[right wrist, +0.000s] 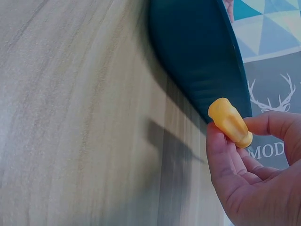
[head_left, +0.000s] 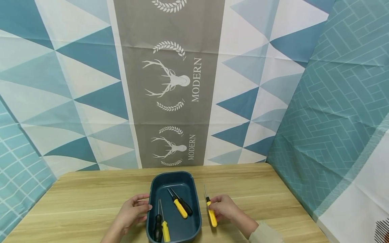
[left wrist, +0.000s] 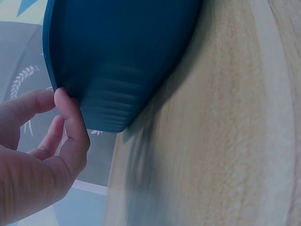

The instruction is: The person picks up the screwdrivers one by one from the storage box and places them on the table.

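A dark blue plastic bin [head_left: 194, 189] with rounded corners stands on the table. My left hand [head_left: 132, 211] pinches its left rim between thumb and fingers; the left wrist view shows the fingertips [left wrist: 66, 96] right at the edge. Just right of the bin, my right hand [head_left: 224, 206] grips a screwdriver [head_left: 212, 217] by its yellow handle, the shaft pointing away from me. In the right wrist view the handle's yellow butt end [right wrist: 228, 120] shows between thumb and fingers, its shaft hidden. Inside the bin lie a yellow-and-black screwdriver [head_left: 180, 207], black-handled screwdrivers [head_left: 158, 229] and a slim yellow-handled one [head_left: 165, 232].
The wood-grain table [head_left: 100, 189] reaches back to a patterned cloth backdrop [head_left: 170, 111] printed with triangles and deer heads. Teal cloth [head_left: 340, 111] hangs along the right side and light blue tile-patterned cloth [head_left: 21, 179] along the left.
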Tool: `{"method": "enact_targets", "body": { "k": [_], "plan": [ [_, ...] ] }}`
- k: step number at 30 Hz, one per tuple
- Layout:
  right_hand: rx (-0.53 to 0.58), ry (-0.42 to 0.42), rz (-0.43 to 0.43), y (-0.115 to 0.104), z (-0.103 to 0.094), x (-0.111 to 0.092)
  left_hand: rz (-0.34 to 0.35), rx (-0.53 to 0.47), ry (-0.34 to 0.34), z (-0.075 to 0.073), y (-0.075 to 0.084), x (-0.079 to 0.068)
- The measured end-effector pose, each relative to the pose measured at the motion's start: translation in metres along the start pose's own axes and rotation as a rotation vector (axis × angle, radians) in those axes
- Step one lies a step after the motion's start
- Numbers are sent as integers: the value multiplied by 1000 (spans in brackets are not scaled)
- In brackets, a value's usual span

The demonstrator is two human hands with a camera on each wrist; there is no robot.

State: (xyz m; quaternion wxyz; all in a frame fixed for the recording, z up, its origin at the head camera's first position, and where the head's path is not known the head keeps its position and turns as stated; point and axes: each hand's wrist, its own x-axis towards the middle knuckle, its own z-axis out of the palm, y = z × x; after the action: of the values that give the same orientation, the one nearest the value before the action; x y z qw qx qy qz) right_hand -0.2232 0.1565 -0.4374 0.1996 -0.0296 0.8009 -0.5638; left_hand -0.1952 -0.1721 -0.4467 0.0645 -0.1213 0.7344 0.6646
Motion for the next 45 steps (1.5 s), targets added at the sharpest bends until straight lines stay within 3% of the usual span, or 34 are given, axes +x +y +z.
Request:
{"method": "enact_targets", "body": {
  "k": [15, 33, 45],
  "plan": [
    [-45, 18, 64, 8, 4, 6, 5, -6, 18, 1, -1, 1],
    [-26, 30, 76, 15, 8, 8, 8, -5, -26, -2, -2, 0],
    [-59, 54, 97, 18, 6, 12, -1, -7, 11, 0, -3, 2]
  ]
}}
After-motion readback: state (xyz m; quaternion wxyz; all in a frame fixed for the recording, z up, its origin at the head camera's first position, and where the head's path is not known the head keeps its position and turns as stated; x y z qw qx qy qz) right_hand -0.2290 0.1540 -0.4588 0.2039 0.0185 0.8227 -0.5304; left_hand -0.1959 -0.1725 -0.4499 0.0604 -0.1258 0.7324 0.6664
